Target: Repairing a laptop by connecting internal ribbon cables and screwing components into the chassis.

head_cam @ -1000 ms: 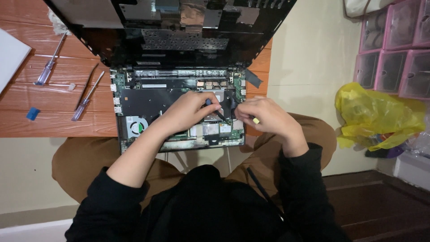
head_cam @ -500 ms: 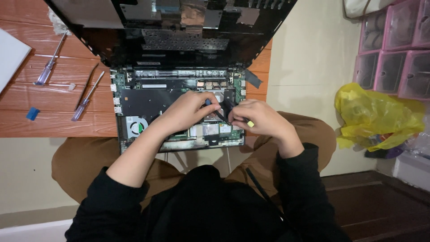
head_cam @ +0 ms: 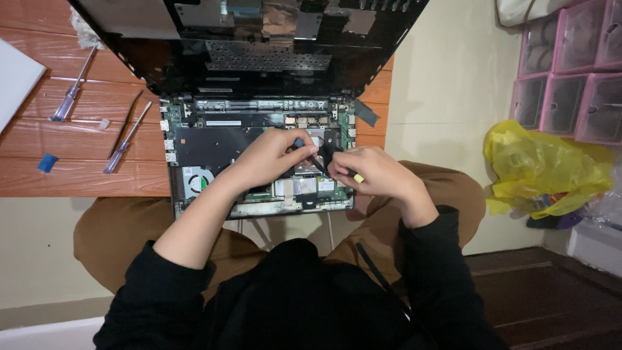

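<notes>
Little has shifted since the earlier frames: both hands stay over the opened laptop (head_cam: pixel 259 162) at the wooden table's (head_cam: pixel 84 168) near edge. Left hand (head_cam: pixel 269 159) pinches a dark slim tool (head_cam: pixel 310 150) against the motherboard, while right hand (head_cam: pixel 376 174) curls around a yellow-tipped tool (head_cam: pixel 357 177). Two screwdrivers (head_cam: pixel 126 139) lie toward the table's left edge.

dim, even indoor light, sharp
</notes>
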